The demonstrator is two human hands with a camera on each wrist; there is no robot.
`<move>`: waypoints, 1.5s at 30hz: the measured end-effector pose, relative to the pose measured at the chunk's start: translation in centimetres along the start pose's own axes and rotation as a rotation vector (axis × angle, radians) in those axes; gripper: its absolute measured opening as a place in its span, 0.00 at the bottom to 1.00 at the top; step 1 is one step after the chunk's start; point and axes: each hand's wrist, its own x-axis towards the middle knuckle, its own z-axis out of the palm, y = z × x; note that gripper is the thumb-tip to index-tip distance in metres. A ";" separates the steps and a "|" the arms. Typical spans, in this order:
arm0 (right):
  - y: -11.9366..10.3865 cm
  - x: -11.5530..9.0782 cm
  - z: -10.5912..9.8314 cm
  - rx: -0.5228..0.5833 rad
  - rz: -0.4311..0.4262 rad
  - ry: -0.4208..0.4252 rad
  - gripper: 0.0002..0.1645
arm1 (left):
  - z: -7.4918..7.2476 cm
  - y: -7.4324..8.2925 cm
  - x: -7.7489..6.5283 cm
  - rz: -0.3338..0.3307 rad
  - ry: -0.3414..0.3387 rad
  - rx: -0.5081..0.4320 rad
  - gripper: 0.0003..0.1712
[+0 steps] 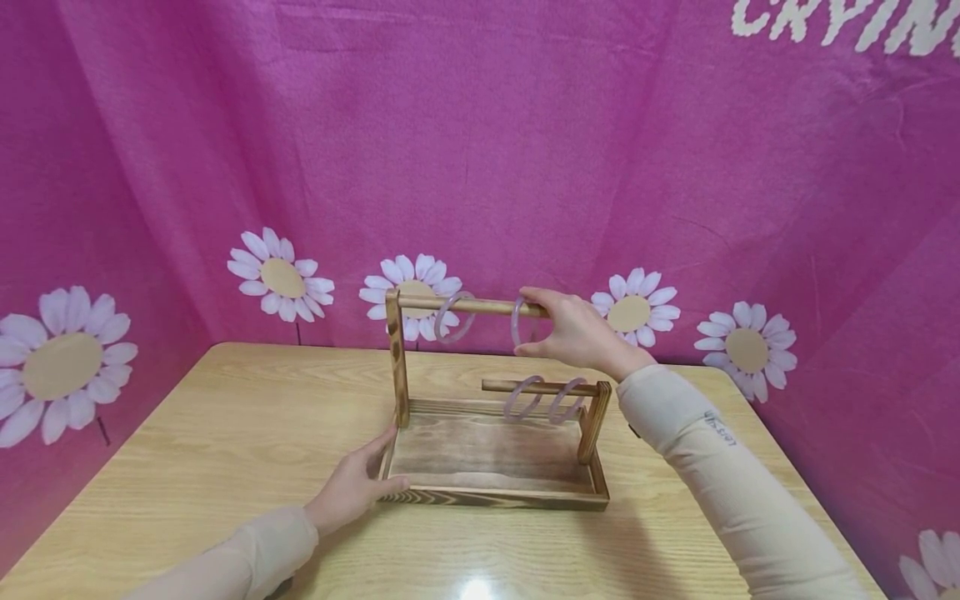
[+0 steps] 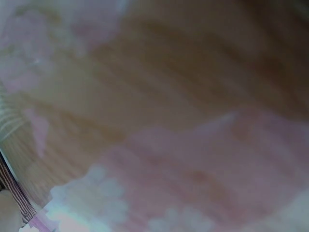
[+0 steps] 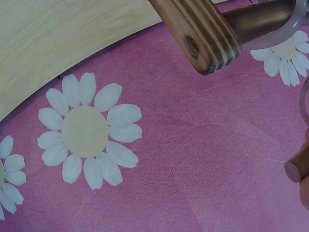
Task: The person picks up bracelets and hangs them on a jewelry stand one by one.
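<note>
A wooden two-bar rack (image 1: 495, 502) with a tray base stands on the table. My right hand (image 1: 581, 333) pinches a pale purple bangle (image 1: 516, 321) between thumb and fingers, around the upper bar (image 1: 487, 307) near its free right end. Farther left on that bar hangs another bangle (image 1: 439, 323). Two more bangles circle the lower bar (image 1: 550, 387). My left hand (image 1: 352, 483) grips the tray's left front corner, thumb over the front rim. In the right wrist view, the upper bar's end (image 3: 293, 170) shows beside part of my right hand (image 3: 304, 194). The left wrist view is mostly blurred.
The light wood table (image 1: 285, 400) extends around the rack. Behind it hangs a magenta cloth (image 1: 465, 167) printed with white daisies. The rack's right post (image 1: 595, 423) rises below my right forearm.
</note>
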 end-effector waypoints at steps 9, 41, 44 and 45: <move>-0.3 -0.1 -0.5 -0.017 0.021 -0.022 0.51 | 0.0 0.1 0.2 0.003 -0.005 -0.004 0.47; 1.0 -1.9 0.5 0.491 0.120 0.396 0.27 | -0.8 0.1 0.0 -0.014 0.011 0.046 0.49; 1.3 -3.1 0.8 0.466 0.156 0.470 0.24 | -0.9 0.3 0.2 0.003 -0.003 0.077 0.49; 1.3 -3.5 0.8 0.463 0.173 0.483 0.24 | -0.9 0.5 0.3 0.026 -0.010 0.101 0.48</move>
